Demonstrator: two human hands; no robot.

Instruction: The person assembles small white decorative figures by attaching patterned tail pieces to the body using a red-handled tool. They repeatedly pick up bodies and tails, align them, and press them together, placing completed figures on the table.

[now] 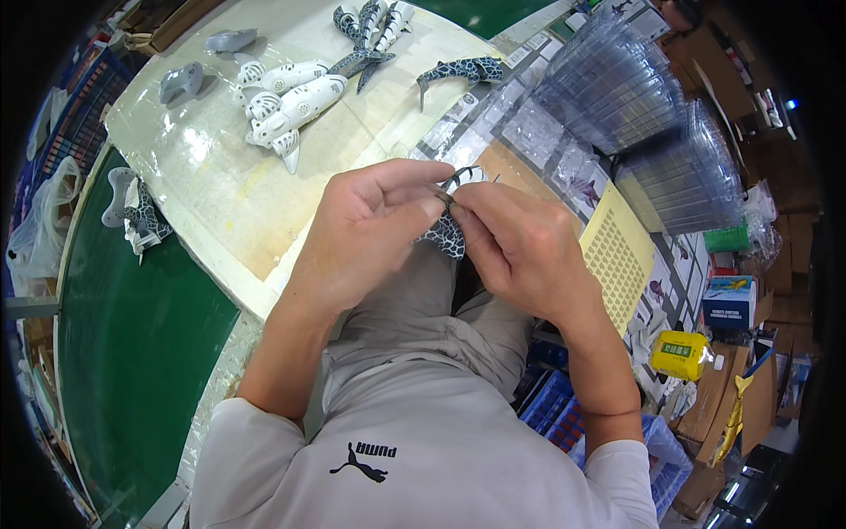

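Between my two hands, above my lap at the table's near edge, is a toy sea animal part with a dark, pale-netted skin (448, 236) and some white near its top. My left hand (357, 238) pinches it from the left, thumb and fingers closed. My right hand (527, 242) grips it from the other side, with thumb and forefinger pressed together. The fingers hide most of the part. Beyond them lie white toy bodies (304, 113), a cluster of patterned toy pieces (361, 55) and a separate net-patterned toy fish (460, 70).
Two grey controllers (181, 82) sit on the pale tabletop (194, 176). Stacked clear plastic trays (608, 88) rise at the right, near a yellow sticker sheet (619, 260). A yellow container (679, 354) stands lower right. On the green surface (159, 326) lies another controller (116, 196).
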